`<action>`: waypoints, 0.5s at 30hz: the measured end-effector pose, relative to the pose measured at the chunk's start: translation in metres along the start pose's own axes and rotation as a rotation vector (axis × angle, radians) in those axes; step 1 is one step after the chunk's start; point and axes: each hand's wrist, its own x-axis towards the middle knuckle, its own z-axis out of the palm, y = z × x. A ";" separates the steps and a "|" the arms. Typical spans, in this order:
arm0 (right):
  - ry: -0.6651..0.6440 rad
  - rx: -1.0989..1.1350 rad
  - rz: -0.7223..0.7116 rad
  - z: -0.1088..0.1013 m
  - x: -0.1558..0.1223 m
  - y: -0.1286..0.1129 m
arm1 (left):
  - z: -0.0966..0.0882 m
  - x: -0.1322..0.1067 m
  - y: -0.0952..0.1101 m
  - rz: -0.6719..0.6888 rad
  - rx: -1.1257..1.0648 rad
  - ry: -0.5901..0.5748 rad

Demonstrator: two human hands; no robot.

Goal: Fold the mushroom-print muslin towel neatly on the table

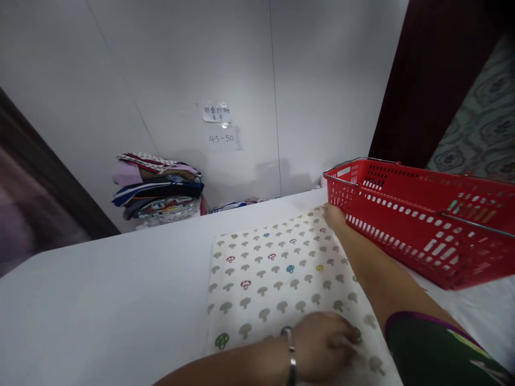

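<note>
A white cloth [277,276] printed with grey and coloured mushrooms lies folded flat on the white table [120,300]. My left hand [322,346], with a bracelet at the wrist, rests over the cloth's near right part. Its fingers are curled down onto the fabric and slightly blurred. Reaching along the cloth's right side, my right hand [333,215] touches the far right corner; its fingers are too small and hidden to make out. The near edge of the cloth runs out of view at the bottom.
A red plastic basket [402,220] with metal handles stands close to my right forearm. Beyond the table's far edge is a stack of folded clothes [161,185]. Paper signs [217,113] are taped to the pale wall [322,80].
</note>
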 end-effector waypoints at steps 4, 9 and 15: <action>0.024 -0.036 -0.035 0.001 0.005 0.009 | -0.067 -0.054 -0.024 -0.180 0.219 0.513; 0.031 -0.064 -0.180 0.004 -0.020 0.012 | -0.108 -0.138 -0.068 -0.478 0.193 0.932; -0.067 -0.149 -0.250 -0.019 -0.092 0.066 | -0.095 -0.188 -0.088 -0.720 -0.383 1.063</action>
